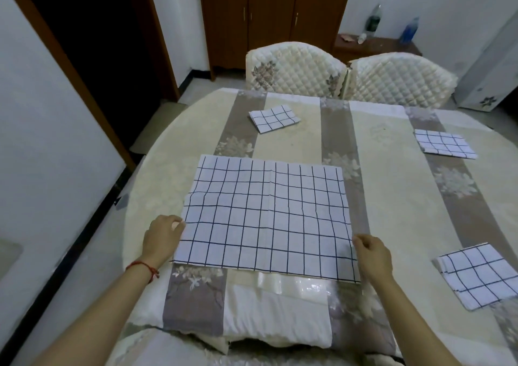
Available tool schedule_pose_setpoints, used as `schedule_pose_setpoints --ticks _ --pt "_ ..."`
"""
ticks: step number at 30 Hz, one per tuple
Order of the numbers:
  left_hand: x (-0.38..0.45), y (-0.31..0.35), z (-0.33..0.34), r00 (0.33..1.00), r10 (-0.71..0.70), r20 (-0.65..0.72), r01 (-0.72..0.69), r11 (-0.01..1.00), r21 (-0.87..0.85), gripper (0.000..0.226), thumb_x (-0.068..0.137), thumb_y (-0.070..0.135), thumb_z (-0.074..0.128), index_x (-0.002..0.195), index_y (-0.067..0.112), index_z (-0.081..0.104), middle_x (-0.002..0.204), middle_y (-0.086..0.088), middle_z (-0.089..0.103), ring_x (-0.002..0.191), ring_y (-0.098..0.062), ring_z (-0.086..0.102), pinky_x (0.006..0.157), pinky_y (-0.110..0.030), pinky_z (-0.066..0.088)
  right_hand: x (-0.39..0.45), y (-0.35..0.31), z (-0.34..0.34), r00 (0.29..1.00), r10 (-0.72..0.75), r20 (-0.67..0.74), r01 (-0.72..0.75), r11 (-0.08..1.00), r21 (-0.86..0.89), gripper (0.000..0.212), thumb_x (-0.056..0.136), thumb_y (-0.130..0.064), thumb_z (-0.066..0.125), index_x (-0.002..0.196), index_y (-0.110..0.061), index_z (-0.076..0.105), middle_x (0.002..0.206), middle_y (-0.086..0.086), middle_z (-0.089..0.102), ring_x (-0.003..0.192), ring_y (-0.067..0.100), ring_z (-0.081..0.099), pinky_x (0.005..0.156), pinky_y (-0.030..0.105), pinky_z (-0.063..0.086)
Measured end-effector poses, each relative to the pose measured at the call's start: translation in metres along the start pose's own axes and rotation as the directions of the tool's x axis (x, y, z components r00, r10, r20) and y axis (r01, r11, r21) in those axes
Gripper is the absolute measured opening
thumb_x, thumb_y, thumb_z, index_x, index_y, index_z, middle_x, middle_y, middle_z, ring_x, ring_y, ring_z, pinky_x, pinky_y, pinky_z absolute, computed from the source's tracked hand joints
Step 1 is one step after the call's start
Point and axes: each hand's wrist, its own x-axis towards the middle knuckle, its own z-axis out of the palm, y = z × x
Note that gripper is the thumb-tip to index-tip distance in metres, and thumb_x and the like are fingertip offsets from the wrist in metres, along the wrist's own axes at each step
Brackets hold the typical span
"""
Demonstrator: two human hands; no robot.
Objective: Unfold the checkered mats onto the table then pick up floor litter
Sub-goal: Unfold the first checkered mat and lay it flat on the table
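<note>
A white checkered mat (pixel 266 214) with dark grid lines lies unfolded and flat on the round table (pixel 392 186) in front of me. My left hand (pixel 162 238) pinches its left edge near the front corner. My right hand (pixel 371 256) pinches its right edge near the front right corner. Three more checkered mats stay folded on the table: one at the far middle (pixel 274 119), one at the far right (pixel 444 143), one at the near right (pixel 480 276).
Two quilted cream chairs (pixel 294 70) (pixel 400 79) stand at the table's far side. A wooden wardrobe (pixel 269 15) and a low cabinet with bottles (pixel 375 43) are behind them. An open dark doorway (pixel 92 43) is on the left; a white wall runs close along my left.
</note>
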Motion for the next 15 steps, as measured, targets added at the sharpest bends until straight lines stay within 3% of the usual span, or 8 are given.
schedule_pose_setpoints --ticks 4,8,12,15 --pt "0.019 0.020 0.023 0.990 -0.142 0.004 0.142 0.989 0.047 0.043 0.087 0.030 0.056 0.120 0.003 0.052 0.122 -0.025 0.049 0.112 -0.040 0.046 0.091 -0.047 0.043 0.024 -0.007 0.032 0.997 0.059 -0.058 -0.066 0.990 -0.126 0.025 0.088 -0.019 0.052 0.102 -0.002 0.065 0.114 0.026 0.058 0.103 0.039 0.053 0.084 0.038 0.043" --pt "0.029 0.035 0.039 0.964 -0.258 -0.062 0.262 0.961 0.084 0.046 0.082 0.024 0.063 0.115 -0.004 0.046 0.123 -0.028 0.041 0.113 -0.042 0.040 0.085 -0.051 0.043 0.028 -0.014 0.051 0.981 0.151 -0.125 -0.182 0.939 -0.291 0.033 0.088 -0.019 0.054 0.112 0.003 0.051 0.121 0.027 0.044 0.109 0.042 0.044 0.085 0.043 0.042" --pt "0.041 0.038 0.044 0.920 -0.390 0.023 0.390 0.913 -0.119 0.052 0.082 0.015 0.064 0.118 -0.011 0.036 0.124 -0.034 0.041 0.104 -0.049 0.051 0.082 -0.050 0.046 0.035 -0.017 0.057 0.948 0.296 -0.115 -0.313 0.933 -0.178 0.045 0.088 -0.021 0.055 0.123 0.004 0.040 0.123 0.027 0.050 0.108 0.043 0.052 0.086 0.046 0.045" --pt "0.045 0.029 0.037 0.933 -0.359 0.039 0.360 0.915 -0.183 0.041 0.080 0.018 0.066 0.102 -0.012 0.049 0.107 -0.033 0.057 0.097 -0.044 0.056 0.076 -0.043 0.045 0.036 -0.010 0.054 0.936 0.339 -0.092 -0.347 0.934 -0.087 0.033 0.087 -0.018 0.054 0.112 0.003 0.050 0.111 0.025 0.060 0.099 0.040 0.056 0.080 0.039 0.044"
